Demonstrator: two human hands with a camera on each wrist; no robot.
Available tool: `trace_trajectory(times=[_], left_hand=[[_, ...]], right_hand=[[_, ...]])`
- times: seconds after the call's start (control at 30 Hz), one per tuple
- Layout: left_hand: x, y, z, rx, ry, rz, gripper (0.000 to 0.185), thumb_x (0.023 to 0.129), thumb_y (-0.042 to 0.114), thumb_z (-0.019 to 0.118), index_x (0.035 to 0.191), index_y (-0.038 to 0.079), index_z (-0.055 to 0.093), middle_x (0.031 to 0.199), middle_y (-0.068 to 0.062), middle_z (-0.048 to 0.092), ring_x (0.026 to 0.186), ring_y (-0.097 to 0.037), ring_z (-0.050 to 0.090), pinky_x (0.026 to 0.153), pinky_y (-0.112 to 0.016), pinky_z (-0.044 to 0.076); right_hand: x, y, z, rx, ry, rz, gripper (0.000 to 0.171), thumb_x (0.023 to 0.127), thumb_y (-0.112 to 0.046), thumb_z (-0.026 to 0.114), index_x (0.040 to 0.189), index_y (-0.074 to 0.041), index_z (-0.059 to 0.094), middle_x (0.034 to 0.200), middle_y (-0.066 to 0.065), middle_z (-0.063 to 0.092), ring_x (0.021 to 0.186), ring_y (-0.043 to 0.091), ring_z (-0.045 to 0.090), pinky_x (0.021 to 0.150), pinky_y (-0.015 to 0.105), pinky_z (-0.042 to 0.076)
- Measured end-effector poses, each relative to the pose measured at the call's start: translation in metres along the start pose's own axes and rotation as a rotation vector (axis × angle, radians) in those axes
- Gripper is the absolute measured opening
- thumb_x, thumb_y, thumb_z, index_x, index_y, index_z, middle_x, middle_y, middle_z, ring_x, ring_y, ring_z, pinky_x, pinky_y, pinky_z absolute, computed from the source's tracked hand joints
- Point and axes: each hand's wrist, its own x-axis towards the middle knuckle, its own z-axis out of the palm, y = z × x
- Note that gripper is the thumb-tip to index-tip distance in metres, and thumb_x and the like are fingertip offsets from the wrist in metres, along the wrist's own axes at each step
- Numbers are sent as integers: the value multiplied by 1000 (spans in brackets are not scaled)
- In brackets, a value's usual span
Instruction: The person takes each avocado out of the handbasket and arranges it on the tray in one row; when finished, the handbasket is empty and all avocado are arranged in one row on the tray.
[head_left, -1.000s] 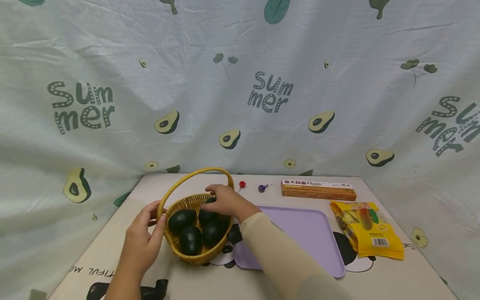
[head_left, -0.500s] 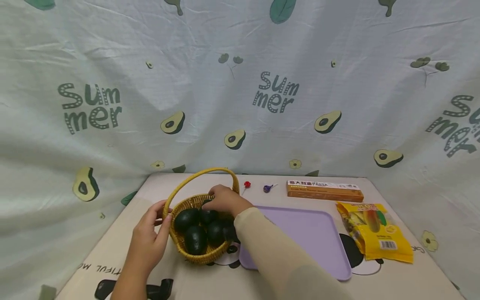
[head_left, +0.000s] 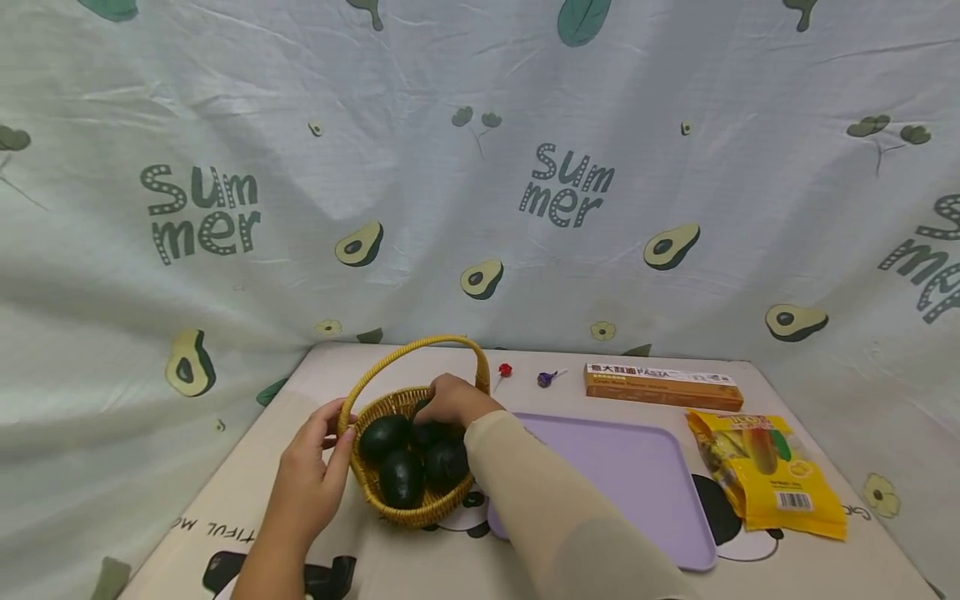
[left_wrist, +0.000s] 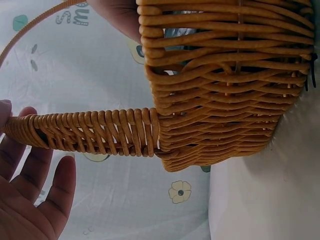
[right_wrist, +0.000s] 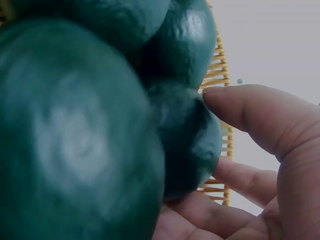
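Observation:
A yellow wicker basket (head_left: 412, 515) with a tall handle (head_left: 420, 342) holds several dark green avocados (head_left: 401, 479). My left hand (head_left: 309, 471) pinches the handle near its left foot; in the left wrist view the thumb and a fingertip meet round the woven handle (left_wrist: 95, 131), other fingers loose beneath. Inside the basket's back right side is my right hand (head_left: 457, 400). Its thumb (right_wrist: 245, 107) and fingers curl round one avocado (right_wrist: 187, 140) in the right wrist view, against the wicker wall. From the head, the hand hides part of that avocado.
A lilac tray (head_left: 600, 475) lies right of the basket, partly under the right sleeve (head_left: 555, 508). Behind are a red lollipop (head_left: 506, 370), a purple lollipop (head_left: 546, 379) and a pasta box (head_left: 663, 387). A yellow mango-printed bag (head_left: 780, 479) lies at the far right.
My right hand has reached deeper among the avocados, its fingers going down beside one. The left hand keeps its hold on the handle. The head view has swung slightly left.

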Motion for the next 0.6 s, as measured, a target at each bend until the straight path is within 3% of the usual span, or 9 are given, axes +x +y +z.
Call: trace_trajectory(times=[0.17, 0.2, 0.27, 0.37, 0.47, 0.6], left_hand=[[1, 2, 1, -19, 10, 23, 40, 101, 5, 63, 140, 6, 53, 115, -5, 68, 108, -20, 66, 89, -43, 61], [1, 2, 2, -22, 13, 29, 40, 101, 5, 63, 139, 6, 53, 115, -5, 68, 108, -20, 66, 90, -41, 62], [1, 2, 2, -29, 18, 34, 40, 101, 4, 63, 139, 6, 53, 114, -5, 68, 107, -20, 66, 91, -24, 60], [1, 2, 2, -36, 25, 37, 41, 100, 3, 64, 140, 6, 53, 114, -5, 68, 107, -21, 66, 92, -1, 44], [1, 0, 3, -47, 28, 34, 42, 99, 1, 64, 139, 6, 53, 114, -6, 68, 106, -22, 67, 91, 6, 35], [0, -4, 3, -50, 41, 35, 40, 99, 3, 65, 138, 5, 54, 111, -6, 69, 102, -23, 69, 88, -22, 60]], right_hand=[[3, 3, 4, -7, -14, -10, 55, 82, -30, 86, 127, -6, 65, 113, 6, 66, 103, 21, 62, 104, 45, 55], [4, 4, 4, -7, -17, -9, 57, 82, -30, 86, 129, -7, 64, 115, 6, 66, 104, 22, 61, 105, 46, 54], [4, 5, 5, -1, -22, -4, 61, 82, -30, 86, 133, -8, 62, 119, 7, 65, 106, 22, 61, 107, 47, 53], [4, 6, 6, 6, -26, -3, 60, 83, -29, 85, 135, -11, 62, 123, 6, 65, 109, 22, 61, 108, 49, 52], [2, 6, 6, 20, -32, -18, 55, 84, -27, 85, 133, -16, 64, 123, 4, 64, 109, 21, 60, 108, 50, 52], [-4, 4, 2, 87, -44, -59, 51, 85, -22, 82, 133, -22, 64, 125, 3, 62, 106, 22, 60, 102, 50, 55]])
